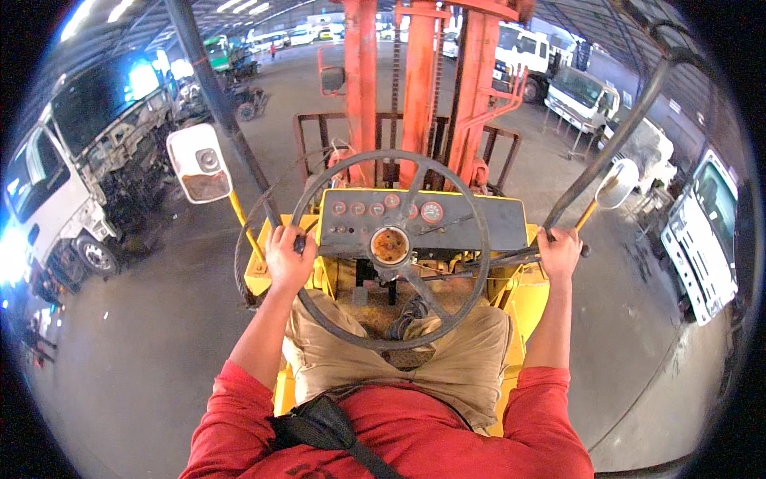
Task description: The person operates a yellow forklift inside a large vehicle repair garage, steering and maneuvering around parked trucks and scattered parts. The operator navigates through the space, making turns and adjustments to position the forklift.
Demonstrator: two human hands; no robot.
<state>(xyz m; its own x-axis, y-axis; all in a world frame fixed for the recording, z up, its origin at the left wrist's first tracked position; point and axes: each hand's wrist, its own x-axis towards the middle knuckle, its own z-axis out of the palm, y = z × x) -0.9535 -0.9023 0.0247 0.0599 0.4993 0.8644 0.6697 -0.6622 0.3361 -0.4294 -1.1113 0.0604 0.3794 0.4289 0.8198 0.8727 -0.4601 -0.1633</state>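
Note:
I sit at the controls of a yellow forklift. At the left side of its large black steering wheel (471,307), my left hand (288,257) is closed around the rim, with a dark knob showing beside the thumb. My right hand (560,254) is closed on a black lever (523,256) right of the wheel; the lever's rounded end sticks out past the hand. The lower end of the right cab post (614,148) passes close behind its fingers. A dark dashboard (499,217) with several round gauges lies behind the wheel.
An orange-red mast (419,96) with chains stands ahead. Mirrors (199,164) flank both sides. A stripped white truck cab (48,188) stands left; a white panel (706,239) and parked trucks (581,97) are right. Concrete floor (159,335) surrounds the forklift.

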